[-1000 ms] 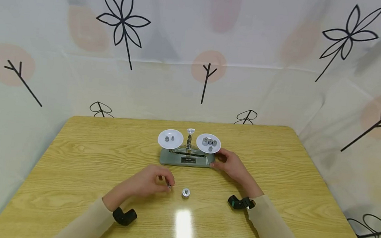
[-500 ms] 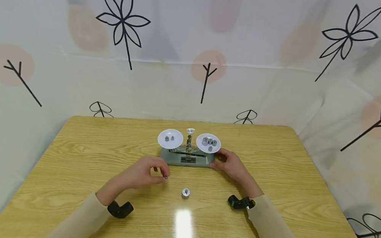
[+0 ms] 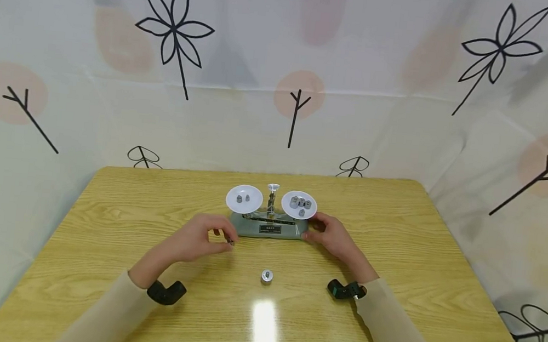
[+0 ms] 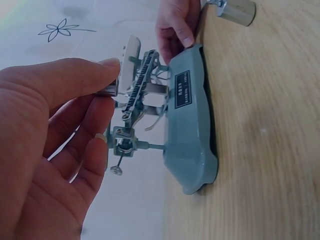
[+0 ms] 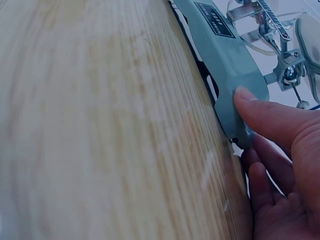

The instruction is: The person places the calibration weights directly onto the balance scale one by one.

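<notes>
A grey-green balance scale (image 3: 249,227) stands near the back of the table. Its left white pan (image 3: 246,209) bears two small metal weights; several more sit in the right white pan (image 3: 290,211). My left hand (image 3: 195,238) pinches a small metal weight (image 4: 111,90) between thumb and fingertips, in front of the scale's left end and below the left pan. Most of that weight is hidden by the fingers. With its thumb on the front and fingers behind, my right hand (image 5: 285,150) grips the right end of the base.
A larger cylindrical weight (image 3: 266,277) with a knob stands on the wooden table (image 3: 362,339) in front of the scale. Behind the table hangs a pale patterned cloth (image 3: 238,129).
My left hand has moved left and toward the scale, carrying the pinched weight. My right hand keeps its grip on the base, and the weights in the pans have not shifted.
</notes>
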Available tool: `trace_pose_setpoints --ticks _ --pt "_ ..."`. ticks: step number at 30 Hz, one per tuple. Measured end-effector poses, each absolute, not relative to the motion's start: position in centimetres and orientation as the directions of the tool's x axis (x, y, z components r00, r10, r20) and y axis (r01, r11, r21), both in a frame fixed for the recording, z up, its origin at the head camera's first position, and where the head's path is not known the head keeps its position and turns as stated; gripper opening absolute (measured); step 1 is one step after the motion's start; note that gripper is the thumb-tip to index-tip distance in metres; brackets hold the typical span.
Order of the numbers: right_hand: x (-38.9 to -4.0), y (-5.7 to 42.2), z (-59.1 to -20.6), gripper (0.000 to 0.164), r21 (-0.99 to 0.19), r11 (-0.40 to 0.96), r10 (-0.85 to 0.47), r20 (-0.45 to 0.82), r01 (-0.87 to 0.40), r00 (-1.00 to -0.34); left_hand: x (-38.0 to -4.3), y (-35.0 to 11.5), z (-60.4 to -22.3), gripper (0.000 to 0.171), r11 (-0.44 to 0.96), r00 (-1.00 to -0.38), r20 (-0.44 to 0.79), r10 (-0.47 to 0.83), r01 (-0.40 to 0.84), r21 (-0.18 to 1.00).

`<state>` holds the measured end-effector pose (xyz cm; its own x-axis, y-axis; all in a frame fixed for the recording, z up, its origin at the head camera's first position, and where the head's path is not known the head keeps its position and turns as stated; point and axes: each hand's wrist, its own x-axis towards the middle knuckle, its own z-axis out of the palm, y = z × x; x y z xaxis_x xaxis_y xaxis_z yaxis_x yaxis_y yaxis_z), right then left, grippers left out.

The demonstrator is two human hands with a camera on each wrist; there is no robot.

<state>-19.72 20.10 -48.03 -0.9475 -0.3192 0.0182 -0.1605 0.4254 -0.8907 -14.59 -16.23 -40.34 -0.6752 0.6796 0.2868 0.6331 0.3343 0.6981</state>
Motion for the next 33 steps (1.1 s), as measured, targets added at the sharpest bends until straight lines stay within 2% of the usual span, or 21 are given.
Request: trace_pose_setpoints --ticks 23,33 --pt "-19.7 20.2 -47.8 0.056 -0.890 0.418 -0.326 0.040 -0.182 -0.945 -17.1 -16.8 -36.2 0.025 0.382 -0.659 0.383 0.648 0.715 0.585" --pt "-19.8 20.2 -48.0 0.054 -0.890 0.417 -0.330 0.038 -0.182 -0.943 -18.4 -16.7 -35.2 0.017 0.427 -0.676 0.346 0.651 0.702 0.570"
